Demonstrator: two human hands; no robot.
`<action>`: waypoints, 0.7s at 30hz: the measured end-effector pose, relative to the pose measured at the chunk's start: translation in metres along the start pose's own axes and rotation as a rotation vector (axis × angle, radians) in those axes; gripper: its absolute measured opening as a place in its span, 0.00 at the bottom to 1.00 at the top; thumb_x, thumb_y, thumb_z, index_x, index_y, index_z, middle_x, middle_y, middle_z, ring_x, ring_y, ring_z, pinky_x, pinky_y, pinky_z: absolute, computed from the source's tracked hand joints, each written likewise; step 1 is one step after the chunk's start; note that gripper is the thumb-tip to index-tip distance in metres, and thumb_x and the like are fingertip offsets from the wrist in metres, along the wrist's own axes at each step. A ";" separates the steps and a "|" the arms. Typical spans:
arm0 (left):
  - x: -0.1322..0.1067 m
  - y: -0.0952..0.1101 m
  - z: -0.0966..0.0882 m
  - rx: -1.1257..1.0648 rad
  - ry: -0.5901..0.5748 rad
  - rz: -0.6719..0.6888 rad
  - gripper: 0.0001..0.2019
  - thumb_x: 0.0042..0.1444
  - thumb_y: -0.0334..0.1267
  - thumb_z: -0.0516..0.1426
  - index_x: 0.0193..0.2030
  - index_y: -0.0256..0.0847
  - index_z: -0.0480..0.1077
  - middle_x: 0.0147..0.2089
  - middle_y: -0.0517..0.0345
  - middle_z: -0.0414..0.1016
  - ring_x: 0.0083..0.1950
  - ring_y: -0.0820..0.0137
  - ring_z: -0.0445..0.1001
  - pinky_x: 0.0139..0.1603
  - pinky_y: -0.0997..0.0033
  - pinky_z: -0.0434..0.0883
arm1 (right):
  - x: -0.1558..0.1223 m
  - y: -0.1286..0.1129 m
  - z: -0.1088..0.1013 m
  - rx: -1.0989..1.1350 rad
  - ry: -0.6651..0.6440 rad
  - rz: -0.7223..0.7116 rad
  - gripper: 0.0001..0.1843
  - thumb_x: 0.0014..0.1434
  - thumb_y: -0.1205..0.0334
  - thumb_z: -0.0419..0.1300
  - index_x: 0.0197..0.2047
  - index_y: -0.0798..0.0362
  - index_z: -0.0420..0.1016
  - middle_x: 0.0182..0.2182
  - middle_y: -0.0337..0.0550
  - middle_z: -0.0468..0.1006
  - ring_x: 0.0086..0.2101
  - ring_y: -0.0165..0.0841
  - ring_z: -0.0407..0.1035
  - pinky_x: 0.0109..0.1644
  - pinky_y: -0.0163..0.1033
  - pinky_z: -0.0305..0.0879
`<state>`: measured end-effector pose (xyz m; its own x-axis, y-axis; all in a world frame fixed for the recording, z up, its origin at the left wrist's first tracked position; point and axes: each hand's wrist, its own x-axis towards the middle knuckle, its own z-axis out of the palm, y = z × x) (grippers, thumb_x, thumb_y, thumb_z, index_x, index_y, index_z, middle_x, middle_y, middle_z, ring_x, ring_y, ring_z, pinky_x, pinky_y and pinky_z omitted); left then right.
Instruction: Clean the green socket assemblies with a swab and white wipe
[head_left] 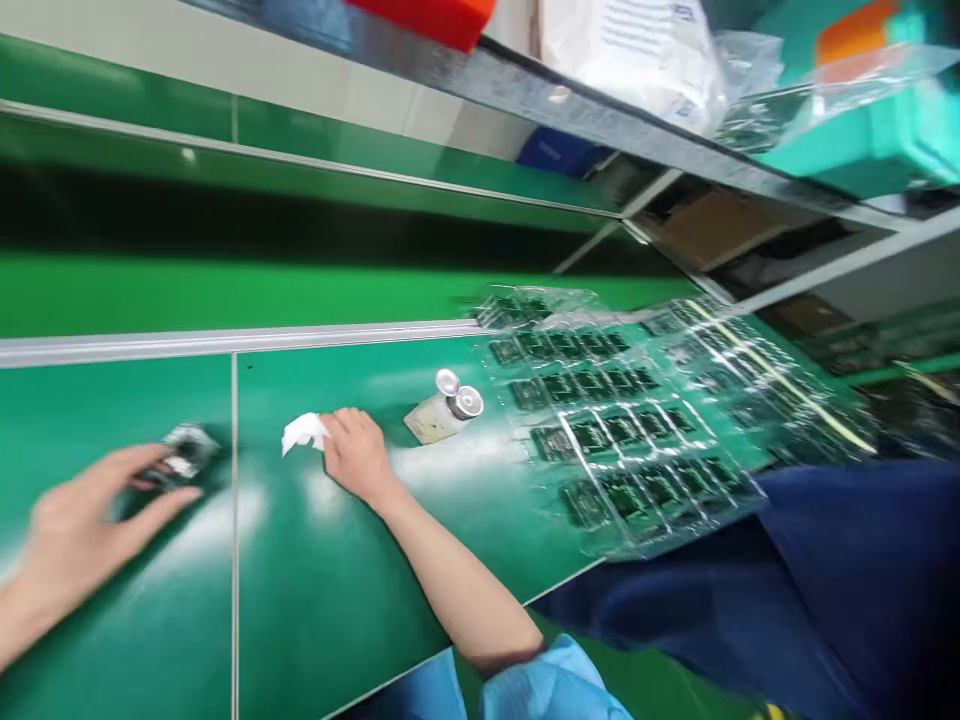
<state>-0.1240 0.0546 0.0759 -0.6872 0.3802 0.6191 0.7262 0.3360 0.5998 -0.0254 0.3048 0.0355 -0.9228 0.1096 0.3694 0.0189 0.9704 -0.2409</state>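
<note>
My left hand (pixel 82 525) reaches over the green bench (pixel 315 600) and its thumb and fingers close around a small dark and silver part (pixel 184 455) lying on the surface. My right hand (pixel 356 455) rests on the bench further right, fingers pinched on a small white wipe (pixel 302 433). A small metal-capped dispenser bottle (pixel 446 408) lies just right of that hand. The picture is tilted and blurred by motion.
Clear plastic trays (pixel 637 430) holding several small green circuit boards cover the right of the bench. A metal rail (pixel 225 343) runs along the back. A shelf above carries bags and boxes (pixel 637 55). Dark blue cloth (pixel 787 590) lies at the lower right.
</note>
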 end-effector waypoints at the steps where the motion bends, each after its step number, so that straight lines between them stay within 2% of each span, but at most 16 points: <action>1: -0.015 0.009 -0.002 0.025 -0.035 0.100 0.19 0.54 0.55 0.62 0.41 0.41 0.73 0.34 0.58 0.78 0.27 0.70 0.75 0.28 0.69 0.76 | 0.000 -0.002 -0.001 0.023 0.016 0.019 0.15 0.60 0.71 0.51 0.47 0.56 0.73 0.35 0.49 0.74 0.37 0.40 0.68 0.42 0.45 0.67; 3: -0.042 0.032 0.003 0.070 -0.059 0.230 0.16 0.54 0.48 0.64 0.43 0.40 0.72 0.36 0.54 0.79 0.30 0.67 0.78 0.30 0.70 0.78 | -0.006 -0.011 -0.007 0.068 0.058 0.071 0.18 0.62 0.70 0.49 0.54 0.59 0.69 0.44 0.56 0.73 0.44 0.44 0.68 0.48 0.50 0.68; 5: -0.063 0.056 0.011 0.122 -0.015 0.208 0.16 0.53 0.43 0.66 0.44 0.37 0.70 0.36 0.51 0.79 0.33 0.66 0.79 0.33 0.70 0.77 | -0.027 -0.026 -0.021 0.107 0.104 0.120 0.24 0.63 0.70 0.47 0.63 0.61 0.59 0.54 0.61 0.68 0.54 0.47 0.64 0.55 0.55 0.66; 8: -0.081 0.087 0.021 0.202 0.043 0.128 0.18 0.52 0.43 0.67 0.42 0.36 0.68 0.35 0.50 0.77 0.32 0.66 0.78 0.31 0.70 0.75 | -0.076 -0.055 -0.046 0.291 0.142 0.169 0.32 0.64 0.71 0.46 0.70 0.55 0.46 0.61 0.58 0.61 0.62 0.45 0.57 0.62 0.55 0.63; 12: -0.097 0.114 0.028 0.238 0.031 0.082 0.18 0.53 0.45 0.66 0.41 0.36 0.67 0.34 0.51 0.76 0.34 0.65 0.77 0.33 0.67 0.74 | -0.132 -0.088 -0.060 0.691 -0.004 0.201 0.43 0.60 0.69 0.56 0.72 0.51 0.37 0.66 0.56 0.54 0.65 0.46 0.53 0.64 0.56 0.62; 14: -0.107 0.123 0.030 0.230 -0.019 0.094 0.18 0.54 0.46 0.65 0.42 0.36 0.66 0.34 0.49 0.75 0.35 0.63 0.76 0.34 0.64 0.74 | -0.144 -0.097 -0.057 0.799 -0.057 0.214 0.46 0.58 0.69 0.59 0.72 0.52 0.36 0.66 0.56 0.55 0.64 0.46 0.55 0.66 0.55 0.60; 18: -0.120 0.133 0.021 0.140 -0.172 0.173 0.20 0.54 0.44 0.65 0.47 0.35 0.67 0.39 0.45 0.74 0.40 0.59 0.75 0.40 0.60 0.74 | -0.148 -0.100 -0.050 0.930 -0.036 0.311 0.43 0.59 0.67 0.62 0.71 0.51 0.43 0.61 0.52 0.64 0.60 0.41 0.62 0.65 0.49 0.62; 21: -0.120 0.130 0.008 0.087 -0.214 0.164 0.25 0.53 0.38 0.66 0.57 0.38 0.66 0.50 0.41 0.72 0.50 0.55 0.73 0.49 0.55 0.74 | -0.147 -0.097 -0.053 1.006 -0.033 0.361 0.39 0.58 0.67 0.63 0.68 0.51 0.51 0.60 0.49 0.67 0.58 0.39 0.65 0.65 0.47 0.62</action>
<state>0.0527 0.0597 0.0758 -0.5477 0.6053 0.5776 0.8324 0.3247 0.4491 0.1291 0.2056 0.0523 -0.9362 0.3345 0.1078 -0.0195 0.2568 -0.9663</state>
